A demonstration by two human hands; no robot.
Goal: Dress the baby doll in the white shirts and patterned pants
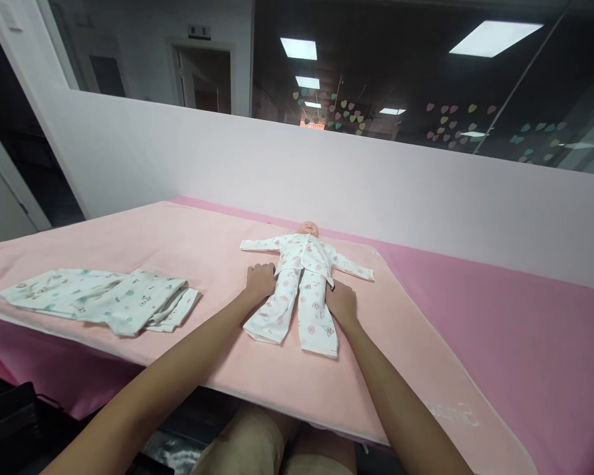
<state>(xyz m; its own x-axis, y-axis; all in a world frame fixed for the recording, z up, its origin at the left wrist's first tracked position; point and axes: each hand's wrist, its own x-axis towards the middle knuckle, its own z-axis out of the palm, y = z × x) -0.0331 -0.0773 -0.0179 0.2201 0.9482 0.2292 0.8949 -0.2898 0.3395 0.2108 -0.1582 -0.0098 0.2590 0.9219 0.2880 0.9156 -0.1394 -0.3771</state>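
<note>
A baby doll lies on its back on the pale pink towel, dressed in a white patterned top and matching trousers, arms spread wide. My left hand is closed at the doll's waist on the left side, its fingers curled on the trouser waistband. My right hand is closed at the waist on the right side, fingers on the same waistband. Both forearms reach in from the near edge.
A pile of folded white patterned baby clothes lies on the towel at the left. The towel covers a darker pink table that runs to a white partition wall with glass above. My knees show below the near edge.
</note>
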